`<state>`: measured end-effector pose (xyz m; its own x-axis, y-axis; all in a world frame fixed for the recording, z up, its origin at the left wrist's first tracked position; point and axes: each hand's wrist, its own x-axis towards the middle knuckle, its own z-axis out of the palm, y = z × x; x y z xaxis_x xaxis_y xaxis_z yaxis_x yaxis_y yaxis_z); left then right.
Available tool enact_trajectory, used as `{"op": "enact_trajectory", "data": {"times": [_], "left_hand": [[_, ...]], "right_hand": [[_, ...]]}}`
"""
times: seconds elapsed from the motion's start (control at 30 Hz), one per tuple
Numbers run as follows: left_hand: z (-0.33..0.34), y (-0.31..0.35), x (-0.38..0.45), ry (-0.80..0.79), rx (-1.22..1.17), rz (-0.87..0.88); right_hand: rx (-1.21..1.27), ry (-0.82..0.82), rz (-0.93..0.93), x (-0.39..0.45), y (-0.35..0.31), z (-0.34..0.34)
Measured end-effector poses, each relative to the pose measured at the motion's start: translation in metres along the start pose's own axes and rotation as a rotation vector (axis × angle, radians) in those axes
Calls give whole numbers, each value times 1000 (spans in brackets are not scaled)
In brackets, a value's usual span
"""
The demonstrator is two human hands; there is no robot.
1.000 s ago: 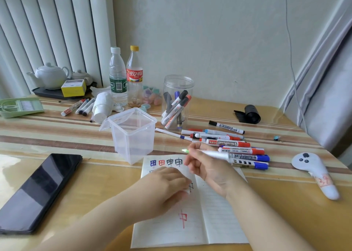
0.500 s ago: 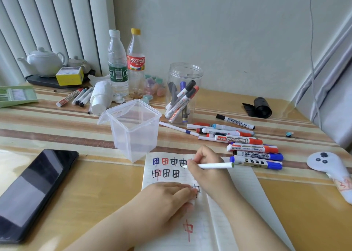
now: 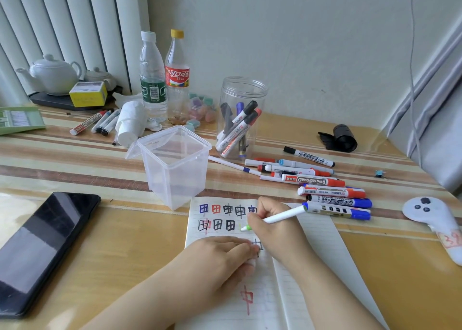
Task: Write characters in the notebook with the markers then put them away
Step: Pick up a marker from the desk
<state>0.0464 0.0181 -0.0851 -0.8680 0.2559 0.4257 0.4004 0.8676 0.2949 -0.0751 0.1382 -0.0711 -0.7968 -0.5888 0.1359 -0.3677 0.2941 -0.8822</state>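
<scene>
currently: notebook [image 3: 312, 242], open, lined white pages, near centre of tabletop [image 3: 125, 242]; two rows of boxed characters in blue, red and black at its far left, one red character nearer. right hand [image 3: 272, 227] grips a white marker [image 3: 280, 215], green tip on the page. left hand [image 3: 225, 257] lies flat on the page, fingers relaxed. loose markers [image 3: 325, 187] far right of notebook, one reading "whiteboard". clear jar [image 3: 241, 117] holds more.
</scene>
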Motion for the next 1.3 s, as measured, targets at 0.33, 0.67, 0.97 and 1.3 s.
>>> {"op": "enact_trajectory", "data": {"times": [0.33, 0.67, 0.97, 1.3], "left_hand": [[1, 0, 0, -7, -16, -8], [0, 1, 0, -3, -27, -14], [0, 1, 0, -14, -32, -24], [-3, 3, 0, -22, -43, -41]], "right_hand": [[-32, 69, -44, 0, 2, 2], [-2, 68, -36, -4, 0, -4], [3, 88, -57, 0, 1, -1], [25, 33, -38, -2, 1, -2]]}}
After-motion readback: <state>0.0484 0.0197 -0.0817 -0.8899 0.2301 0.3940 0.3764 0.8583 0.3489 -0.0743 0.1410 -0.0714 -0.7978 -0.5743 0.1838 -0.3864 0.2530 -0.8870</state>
